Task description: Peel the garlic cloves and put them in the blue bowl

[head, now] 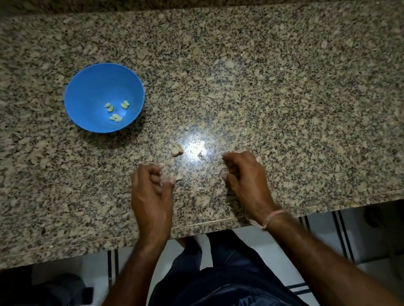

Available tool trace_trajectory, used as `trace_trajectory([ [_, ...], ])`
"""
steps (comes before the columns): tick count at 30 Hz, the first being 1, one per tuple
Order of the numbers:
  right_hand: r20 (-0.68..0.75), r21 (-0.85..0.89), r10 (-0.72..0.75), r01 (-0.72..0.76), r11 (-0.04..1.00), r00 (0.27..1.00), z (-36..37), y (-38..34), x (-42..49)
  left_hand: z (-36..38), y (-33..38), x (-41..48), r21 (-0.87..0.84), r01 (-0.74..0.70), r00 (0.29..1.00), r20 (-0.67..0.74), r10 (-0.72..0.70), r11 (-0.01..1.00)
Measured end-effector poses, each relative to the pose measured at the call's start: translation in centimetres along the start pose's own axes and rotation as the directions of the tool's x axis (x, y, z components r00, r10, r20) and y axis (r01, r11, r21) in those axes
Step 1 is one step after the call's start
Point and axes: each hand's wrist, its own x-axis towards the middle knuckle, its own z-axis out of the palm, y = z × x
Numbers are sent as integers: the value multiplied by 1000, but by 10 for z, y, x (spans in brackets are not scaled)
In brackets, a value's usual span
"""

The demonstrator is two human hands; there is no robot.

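the pale lump (176, 149) that looks like the next garlic to peel lies on the granite counter (290, 87) just beyond your left hand (149, 192), off its thumb side. it sits between the two hands and nearer the left. it is too small, and too close to the glare, to tell its long axis or whether skin is on it. a smaller pale bit (178, 178) sits right at your left thumb tip, touching or nearly so, and a scrap of skin (201, 156) lies over toward your right hand (246, 175). the peeled cloves (124, 104), a few of them, lie at the bottom of the blue bowl (81, 92), which stands well beyond your left hand, off its outer side and far from the right. both hands rest on the counter with fingers curled toward the palm; i cannot tell whether either holds anything. in my judgement the left hand is nearer both the lump and the bowl, so reach forward and slightly inward with it, then bring the right in to strip the skin.
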Motion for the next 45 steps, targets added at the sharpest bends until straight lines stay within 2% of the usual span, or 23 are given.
trace_trajectory([
  [4, 28, 118, 3, -6, 993, 1000, 11, -22, 14, 23, 14, -13, -19, -52, 994, 100, 53, 998],
  [7, 76, 238, 54, -71, 969, 996, 5, -17, 28, 44, 27, -10, 6, -72, 988, 140, 71, 997],
  [16, 141, 298, 52, -93, 950, 989, -41, 38, 25, 83, 53, 5, 279, -171, 985, 45, 165, 945],
  [19, 175, 330, 37, -94, 939, 984, -51, 49, 30, 84, 50, 4, 290, -120, 992, 3, 125, 949],
  [31, 308, 387, -51, -76, 919, 950, -54, 48, 65, 99, 65, 16, 297, -103, 993, -30, 117, 949],
  [36, 329, 313, -97, -11, 950, 939, -46, 41, 81, 103, 65, 21, 288, -115, 991, -34, 130, 951],
  [40, 369, 265, -178, 80, 961, 912, -39, 27, 98, 99, 69, 17, 231, -37, 993, -99, 61, 972],
  [43, 396, 241, -292, 208, 948, 871, -29, 3, 117, 85, 79, 7, 11, 66, 972, -228, -62, 998],
  [45, 426, 133, -421, 405, 905, 801, -19, -12, 130, 76, 82, 1, -128, 152, 939, -292, -184, 980],
])
